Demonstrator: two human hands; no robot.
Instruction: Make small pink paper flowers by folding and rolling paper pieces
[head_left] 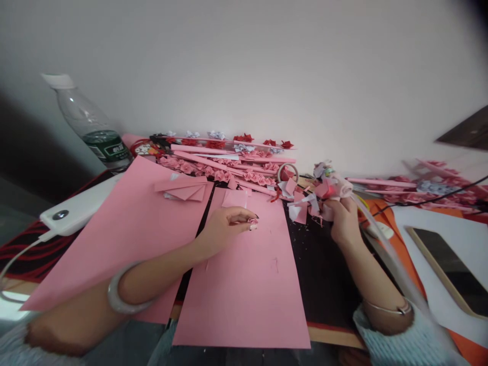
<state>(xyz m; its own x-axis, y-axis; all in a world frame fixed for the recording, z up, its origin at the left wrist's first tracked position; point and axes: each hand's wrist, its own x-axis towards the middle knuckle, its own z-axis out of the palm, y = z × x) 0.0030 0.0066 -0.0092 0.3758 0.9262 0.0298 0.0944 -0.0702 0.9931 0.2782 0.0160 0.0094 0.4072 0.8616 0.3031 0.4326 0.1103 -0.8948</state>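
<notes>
My left hand point(229, 226) is above a pink paper sheet point(244, 295), its fingertips pinching a small pink rolled piece of paper point(253, 221). My right hand point(343, 218) is at the right end of the paper scraps, fingers curled around a pale pinkish-white object point(341, 185) whose kind I cannot make out. From near it a blurred whitish strip point(392, 259) runs down to the lower right. Pink and white scraps point(301, 208) lie left of that hand. A small square of pink paper point(235, 198) rests at the sheet's far end.
Folded pink papers point(186, 187) lie on another pink sheet point(133, 223). Behind are paper flowers point(244, 138), pink paper sticks point(206, 161) and a tape roll point(287, 173). A bottle point(91, 122) and a white power bank point(80, 206) stand left; a phone point(450, 269) lies right.
</notes>
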